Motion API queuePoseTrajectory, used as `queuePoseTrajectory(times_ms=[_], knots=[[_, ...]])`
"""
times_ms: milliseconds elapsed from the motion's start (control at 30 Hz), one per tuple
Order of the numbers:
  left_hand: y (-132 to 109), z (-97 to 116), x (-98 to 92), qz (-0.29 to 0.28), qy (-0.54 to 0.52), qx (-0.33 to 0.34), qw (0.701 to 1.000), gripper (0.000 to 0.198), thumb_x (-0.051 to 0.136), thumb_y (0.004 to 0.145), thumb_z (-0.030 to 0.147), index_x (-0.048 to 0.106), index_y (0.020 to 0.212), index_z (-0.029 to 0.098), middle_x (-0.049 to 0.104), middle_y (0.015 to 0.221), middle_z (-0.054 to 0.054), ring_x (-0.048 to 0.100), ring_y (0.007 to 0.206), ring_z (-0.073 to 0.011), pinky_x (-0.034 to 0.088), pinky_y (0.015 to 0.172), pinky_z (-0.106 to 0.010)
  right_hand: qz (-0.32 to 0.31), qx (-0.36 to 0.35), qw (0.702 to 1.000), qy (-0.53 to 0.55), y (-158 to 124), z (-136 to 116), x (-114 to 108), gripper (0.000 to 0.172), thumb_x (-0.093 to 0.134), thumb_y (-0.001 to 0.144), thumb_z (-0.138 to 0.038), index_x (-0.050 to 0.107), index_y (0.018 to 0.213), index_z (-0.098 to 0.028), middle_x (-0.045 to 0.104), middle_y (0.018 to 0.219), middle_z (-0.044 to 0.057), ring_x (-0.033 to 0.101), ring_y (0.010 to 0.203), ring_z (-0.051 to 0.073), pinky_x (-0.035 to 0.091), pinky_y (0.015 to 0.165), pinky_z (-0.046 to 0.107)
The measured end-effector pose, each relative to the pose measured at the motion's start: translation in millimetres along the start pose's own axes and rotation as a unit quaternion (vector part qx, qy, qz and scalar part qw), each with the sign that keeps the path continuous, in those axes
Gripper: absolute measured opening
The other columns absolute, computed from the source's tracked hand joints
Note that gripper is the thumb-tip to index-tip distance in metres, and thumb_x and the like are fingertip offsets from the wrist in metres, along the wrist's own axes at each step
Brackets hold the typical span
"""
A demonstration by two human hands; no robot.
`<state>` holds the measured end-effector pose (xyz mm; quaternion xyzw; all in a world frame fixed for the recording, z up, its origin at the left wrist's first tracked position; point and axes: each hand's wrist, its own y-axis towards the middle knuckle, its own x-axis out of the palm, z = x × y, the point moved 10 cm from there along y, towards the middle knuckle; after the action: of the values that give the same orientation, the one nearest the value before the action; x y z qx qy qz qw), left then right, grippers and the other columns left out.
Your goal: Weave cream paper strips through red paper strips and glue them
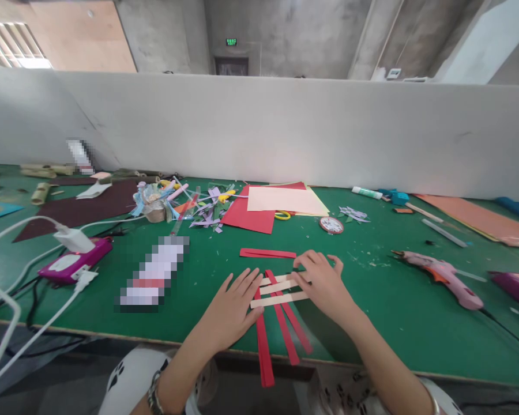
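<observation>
Red paper strips (265, 351) fan toward the table's front edge, crossed and interlaced with several cream paper strips (281, 299). My left hand (233, 302) lies with fingers stretched flat over the left ends of the strips, its thumb pressing near a red one. At the right ends, my right hand (324, 282) has bent fingers and appears to pinch a cream strip; its fingertips partly hide the contact. Just beyond the weave lies a separate red strip (267, 253), set crosswise.
Red paper sheets (255, 220) and a cream sheet (281, 199) lie beyond my hands, near yellow scissors (282, 215) and a round dial (331, 225). A pink glue gun (447, 278) rests at right. At left are a blurred-out phone-like object (155, 274) and a purple power strip (71, 259).
</observation>
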<state>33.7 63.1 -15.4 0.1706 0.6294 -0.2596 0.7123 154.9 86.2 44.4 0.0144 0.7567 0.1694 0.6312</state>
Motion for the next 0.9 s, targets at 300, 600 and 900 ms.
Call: queuePoseTrajectory(times_ms=[300,600,900], knots=[[-0.6,0.7,-1.1,0.015,0.006,0.000,1.000,0.051,0.027,0.090,0.040,0.026,0.135,0.014,0.022,0.141,-0.006,0.020,0.130,-0.0232,0.025,0.103,-0.048,0.054,-0.111,0.990,-0.064,-24.9,-31.5,-7.7,0.019,0.060,0.068,-0.020,0.054,0.086,-0.020,0.061,0.094,0.007,0.054,0.089,0.023,0.026,0.084,0.044],[-1.1,1.1,-2.3,0.011,-0.007,-0.014,1.000,0.050,0.027,0.090,0.036,0.025,0.135,0.014,0.023,0.141,-0.006,0.021,0.130,-0.0226,0.025,0.103,-0.048,-0.104,-0.140,0.983,-0.054,-23.1,-35.2,15.5,0.008,0.053,0.077,-0.016,0.059,0.076,-0.021,0.059,0.082,0.003,0.054,0.082,0.019,0.035,0.069,0.031],[-0.7,1.8,-5.9,0.034,-0.017,-0.014,0.999,0.049,0.029,0.090,0.037,0.030,0.133,0.014,0.028,0.140,-0.007,0.025,0.128,-0.0235,0.027,0.102,-0.047,-0.187,-0.059,0.979,-0.057,-20.3,-33.9,32.0,0.016,0.045,0.081,-0.013,0.059,0.086,-0.017,0.061,0.090,0.009,0.059,0.079,0.021,0.038,0.065,0.030]])
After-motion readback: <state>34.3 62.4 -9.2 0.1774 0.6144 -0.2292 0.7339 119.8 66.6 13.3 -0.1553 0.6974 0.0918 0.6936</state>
